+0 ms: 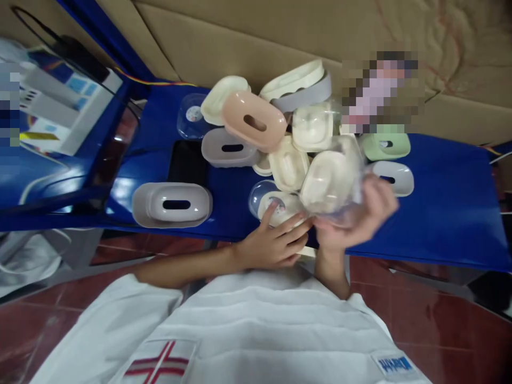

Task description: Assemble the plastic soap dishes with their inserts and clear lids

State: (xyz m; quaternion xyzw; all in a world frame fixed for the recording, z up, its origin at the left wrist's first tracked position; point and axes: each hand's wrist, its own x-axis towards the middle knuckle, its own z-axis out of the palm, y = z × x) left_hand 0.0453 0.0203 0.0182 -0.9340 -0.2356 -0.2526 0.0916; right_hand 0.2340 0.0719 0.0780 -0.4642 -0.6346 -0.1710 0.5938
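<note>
My right hand (366,210) is closed on a clear plastic cover (354,184), blurred by motion, with a cream oval piece (326,178) showing through or under it. My left hand (278,242) lies with its fingers apart over another cream piece (286,205) near the table's front edge. A round sticker shows beside the left thumb, and a clear rounded cover (258,194) sticks out at the left of this piece. Just behind my hands lies a cream oval tray-like piece (290,162). My left palm hides part of what is under it.
On the blue table (448,202) are a peach slotted box (236,117), grey slotted boxes (172,213), a green one (386,152) and a white one (404,178). A black flat object (186,160) lies at left. Cardboard (248,37) stands behind.
</note>
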